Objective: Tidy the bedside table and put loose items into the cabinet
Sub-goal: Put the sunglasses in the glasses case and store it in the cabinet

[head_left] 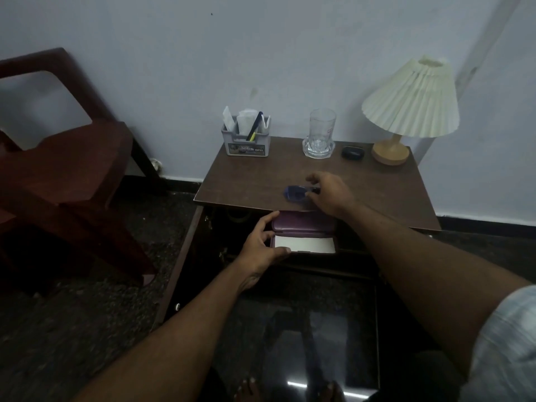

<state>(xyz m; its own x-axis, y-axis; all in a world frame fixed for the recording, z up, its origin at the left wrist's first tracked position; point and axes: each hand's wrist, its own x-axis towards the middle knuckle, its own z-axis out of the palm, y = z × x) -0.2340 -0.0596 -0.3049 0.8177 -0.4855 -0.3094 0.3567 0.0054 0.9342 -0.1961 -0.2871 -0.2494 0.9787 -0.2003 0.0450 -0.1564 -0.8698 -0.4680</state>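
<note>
A dim room with a pale wall; a brown bedside table [261, 178] stands against it, a dark red chair [66, 169] to its left; at the table's back edge sit a grey organiser [246, 143] holding pens and papers, a clear glass [320, 134] on a coaster, a small black case [352, 152] and a pleated lamp [409, 108]; the right hand [330, 195] pinches blue glasses [295, 193] lying near the table's front edge; just below that edge, the left hand [261, 242] grips the left end of an open purple case [304, 236] with a white lining, in front of the open cabinet.
</note>
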